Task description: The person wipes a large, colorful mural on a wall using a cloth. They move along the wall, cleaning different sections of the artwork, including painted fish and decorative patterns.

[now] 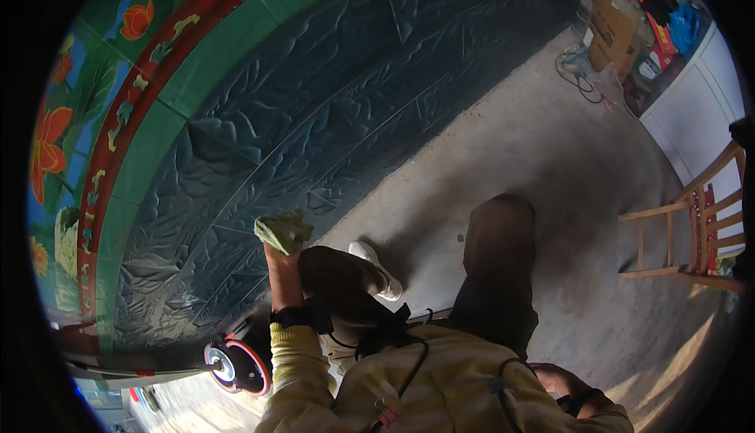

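Note:
A light green cloth (284, 231) is bunched in my left hand (282, 255), whose fingers it mostly hides. That hand reaches out beside my bent left knee, in front of the dark relief-carved wall tiles (283, 132). Whether the cloth touches them I cannot tell. Low by my right hip rests my right hand (555, 377); its fingers are partly hidden, and what it may hold is not visible. A dark strap (292, 317) is round my left wrist.
A wooden chair (699, 232) stands on the concrete floor (590, 161) at the right. Far right are a cardboard box (610, 29), loose cables (575, 73) and a white cabinet (690, 114). Painted flower tiles (53, 144) border the wall. A round red-rimmed object (239, 368) sits lower left.

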`<state>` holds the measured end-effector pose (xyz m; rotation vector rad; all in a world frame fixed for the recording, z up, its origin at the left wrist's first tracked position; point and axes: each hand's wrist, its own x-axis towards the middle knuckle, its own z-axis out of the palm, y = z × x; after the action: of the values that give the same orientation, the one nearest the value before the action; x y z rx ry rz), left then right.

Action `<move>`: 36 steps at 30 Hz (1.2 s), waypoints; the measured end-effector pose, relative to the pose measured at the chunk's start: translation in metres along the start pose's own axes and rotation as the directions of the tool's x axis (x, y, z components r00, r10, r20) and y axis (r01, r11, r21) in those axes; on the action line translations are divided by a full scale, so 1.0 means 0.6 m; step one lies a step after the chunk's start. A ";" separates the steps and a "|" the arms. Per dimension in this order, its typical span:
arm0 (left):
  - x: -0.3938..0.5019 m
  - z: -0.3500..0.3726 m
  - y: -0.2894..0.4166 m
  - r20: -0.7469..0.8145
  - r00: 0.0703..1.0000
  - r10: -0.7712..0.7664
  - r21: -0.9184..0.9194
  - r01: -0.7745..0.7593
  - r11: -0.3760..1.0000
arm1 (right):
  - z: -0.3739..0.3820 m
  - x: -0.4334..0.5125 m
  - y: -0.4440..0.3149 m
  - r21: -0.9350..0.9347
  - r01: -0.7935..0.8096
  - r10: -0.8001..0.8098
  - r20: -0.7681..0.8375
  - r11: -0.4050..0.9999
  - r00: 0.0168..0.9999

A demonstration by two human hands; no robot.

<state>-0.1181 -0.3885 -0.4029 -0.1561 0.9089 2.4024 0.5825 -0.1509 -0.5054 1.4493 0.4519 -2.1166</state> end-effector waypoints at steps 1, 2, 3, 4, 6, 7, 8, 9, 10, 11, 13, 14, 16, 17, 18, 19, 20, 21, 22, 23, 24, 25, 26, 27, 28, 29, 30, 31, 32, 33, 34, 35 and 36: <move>0.002 0.006 0.000 -0.047 0.999 -0.026 -0.050 0.023 0.998 | 0.003 0.010 0.029 0.044 -0.040 0.037 0.074 0.998 0.997; 0.002 0.012 -0.004 0.059 0.998 -0.038 0.002 0.038 0.999 | 0.009 0.020 0.053 -0.002 -0.044 0.044 0.002 0.999 0.999; 0.005 0.016 -0.007 0.129 0.990 -0.057 0.041 0.052 0.998 | 0.015 0.029 0.064 0.002 -0.055 0.055 0.000 0.999 0.999; 0.007 0.022 -0.010 0.085 0.995 -0.056 0.092 0.048 0.995 | 0.020 0.034 0.073 0.016 -0.056 0.056 -0.003 0.998 0.998; 0.012 0.027 -0.015 0.106 0.990 -0.088 0.167 0.070 0.984 | 0.029 0.039 0.076 0.037 -0.047 0.048 -0.011 0.998 0.999; 0.015 0.027 -0.017 0.023 0.997 -0.077 0.176 0.072 0.982 | 0.034 0.040 0.078 0.048 -0.041 0.042 -0.013 0.998 0.999; 0.018 0.025 -0.018 0.024 0.997 -0.078 0.174 0.072 0.982 | 0.034 0.041 0.074 0.058 -0.031 0.032 -0.015 0.998 0.999; 0.020 0.021 -0.018 0.025 0.997 -0.078 0.172 0.072 0.982 | 0.038 0.043 0.076 0.066 -0.025 0.027 -0.019 0.997 0.999; 0.023 0.015 -0.018 0.046 0.997 -0.067 0.161 0.058 0.985 | 0.037 0.045 0.076 0.072 -0.019 0.021 -0.019 0.997 1.000; 0.025 0.009 -0.016 0.066 0.996 -0.057 0.150 0.047 0.988 | 0.036 0.047 0.075 0.079 -0.014 0.015 -0.015 0.997 1.000; 0.027 -0.004 -0.012 0.135 0.990 -0.038 0.143 0.018 0.990 | 0.035 0.052 0.078 0.093 -0.004 0.005 -0.013 0.996 1.000; 0.027 -0.008 -0.010 0.159 0.987 -0.025 0.139 0.002 0.990 | 0.035 0.053 0.081 0.099 -0.002 0.002 -0.007 0.995 1.000; 0.028 -0.013 -0.006 0.051 0.999 -0.002 0.190 -0.008 0.982 | 0.035 0.058 0.084 0.110 0.008 -0.007 -0.008 0.994 1.000; 0.028 -0.013 -0.007 0.096 0.995 -0.013 0.211 -0.007 0.977 | 0.037 0.060 0.087 0.115 0.006 -0.005 -0.008 0.993 1.000; 0.028 -0.011 -0.007 0.077 0.997 -0.014 0.219 -0.003 0.976 | 0.037 0.060 0.088 0.120 0.006 -0.005 -0.007 0.993 1.000; 0.029 -0.008 -0.006 0.041 0.999 -0.011 0.197 0.003 0.980 | 0.039 0.061 0.090 0.120 0.006 -0.006 -0.005 0.993 1.000; 0.029 -0.005 -0.009 0.000 0.999 0.038 0.230 -0.037 0.972 | 0.039 0.061 0.092 0.120 0.007 -0.007 -0.002 0.993 1.000; 0.031 -0.001 -0.011 0.025 1.000 0.014 0.252 -0.020 0.967 | 0.039 0.062 0.093 0.124 0.005 -0.005 -0.001 0.992 1.000; 0.032 0.004 -0.011 0.048 0.999 -0.011 0.275 -0.003 0.961 | 0.040 0.062 0.095 0.125 0.003 -0.003 0.003 0.992 1.000; 0.034 0.009 -0.012 0.019 1.000 -0.025 0.279 0.018 0.960 | 0.038 0.062 0.096 0.126 0.002 -0.002 0.004 0.992 1.000; 0.036 0.014 -0.015 0.088 0.995 -0.042 0.299 0.014 0.954 | 0.038 0.062 0.097 0.127 0.000 0.000 0.005 0.992 1.000; 0.039 0.019 -0.017 0.106 0.993 -0.046 0.300 0.013 0.954 | 0.037 0.062 0.098 0.126 -0.004 0.003 0.007 0.992 1.000; 0.041 0.023 -0.021 0.039 0.999 -0.028 0.296 0.016 0.955 | 0.036 0.062 0.098 0.124 -0.005 0.004 0.008 0.992 1.000; 0.042 0.027 -0.024 0.062 0.998 -0.021 0.310 0.001 0.951 | 0.034 0.062 0.098 0.122 -0.006 0.005 0.009 0.992 1.000; 0.044 0.031 -0.028 0.002 1.000 0.009 0.320 -0.009 0.947 | 0.033 0.061 0.099 0.120 -0.010 0.009 0.009 0.993 1.000; 0.044 0.035 -0.034 -0.011 1.000 0.025 0.320 -0.020 0.947 | 0.031 0.061 0.098 0.118 -0.009 0.009 0.009 0.993 1.000; 0.045 0.038 -0.037 0.021 0.999 0.037 0.336 -0.041 0.941 | 0.030 0.059 0.099 0.115 -0.010 0.009 0.009 0.993 1.000; 0.046 0.041 -0.041 0.060 0.998 0.034 0.361 -0.053 0.931 | 0.028 0.057 0.099 0.114 -0.007 0.007 0.006 0.993 1.000; 0.048 0.043 -0.044 0.113 0.993 0.015 0.374 -0.056 0.926 | 0.027 0.056 0.099 0.114 -0.007 0.007 0.005 0.994 1.000; 0.048 0.046 -0.046 0.093 0.995 0.020 0.390 -0.055 0.919 | 0.026 0.054 0.100 0.113 -0.006 0.006 0.004 0.994 1.000; 0.053 0.049 -0.048 0.108 0.994 -0.022 0.380 -0.021 0.925 | 0.024 0.051 0.100 0.110 -0.008 0.007 0.003 0.994 1.000; 0.054 0.050 -0.054 0.130 0.991 -0.023 0.366 -0.027 0.930 | 0.023 0.050 0.101 0.107 -0.008 0.008 0.003 0.994 1.000; 0.057 0.052 -0.058 0.110 0.994 -0.009 0.357 -0.031 0.934 | 0.020 0.047 0.101 0.103 -0.007 0.007 0.003 0.995 1.000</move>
<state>-0.1250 -0.3316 -0.4088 0.1201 1.2772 2.1847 0.6014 -0.2128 -0.5260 1.5023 0.3403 -2.1646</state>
